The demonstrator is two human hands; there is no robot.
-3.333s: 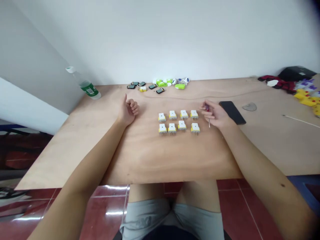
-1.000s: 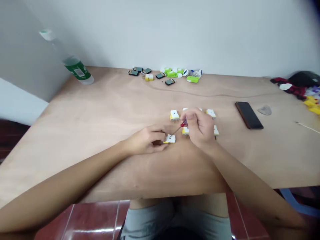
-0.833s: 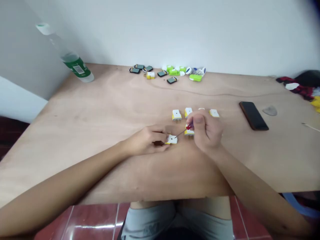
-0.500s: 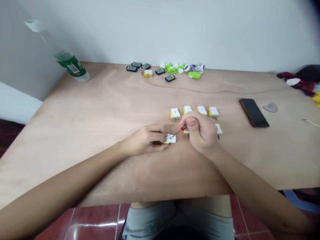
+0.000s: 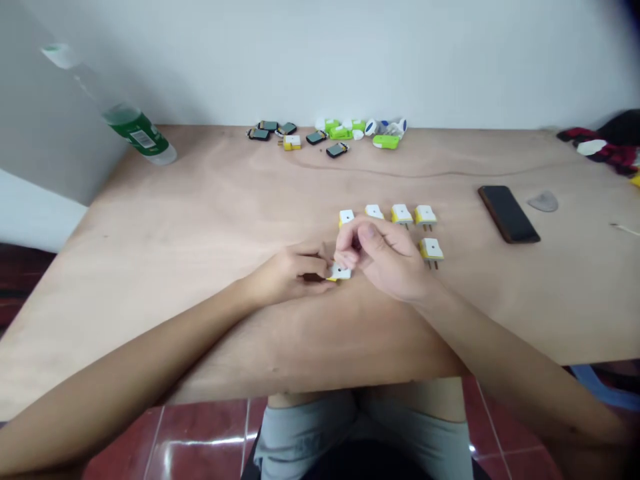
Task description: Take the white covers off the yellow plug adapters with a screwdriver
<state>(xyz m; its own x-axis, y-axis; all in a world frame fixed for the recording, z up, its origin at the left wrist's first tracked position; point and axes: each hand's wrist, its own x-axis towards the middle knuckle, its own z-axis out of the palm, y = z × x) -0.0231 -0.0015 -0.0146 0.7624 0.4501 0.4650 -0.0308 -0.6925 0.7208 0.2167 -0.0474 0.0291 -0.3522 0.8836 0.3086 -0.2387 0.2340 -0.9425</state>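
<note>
On the wooden table my left hand (image 5: 295, 272) is closed around a white-and-yellow plug (image 5: 343, 273), with a small dark hole in its white top face. Just right of it and partly over it, my right hand (image 5: 383, 253) is curled into a fist. A dark reddish bit shows between its fingers; the screwdriver seen there earlier is otherwise hidden by the hand. Several similar plugs stand beyond and beside this hand, among them one at the right (image 5: 432, 249) and one in the back row (image 5: 401, 214).
A phone (image 5: 509, 215) lies to the right beside a grey flat piece (image 5: 543, 201). Along the wall are black display modules (image 5: 337, 150), green-and-white pieces (image 5: 386, 141) and another yellow plug (image 5: 291, 143). A green-labelled bottle (image 5: 140, 133) stands at the far left.
My right hand has moved left and turned, coming over the plug; the screwdriver's shaft and red handle no longer show clearly. My left hand stays on the plug. The view has shifted slightly.
</note>
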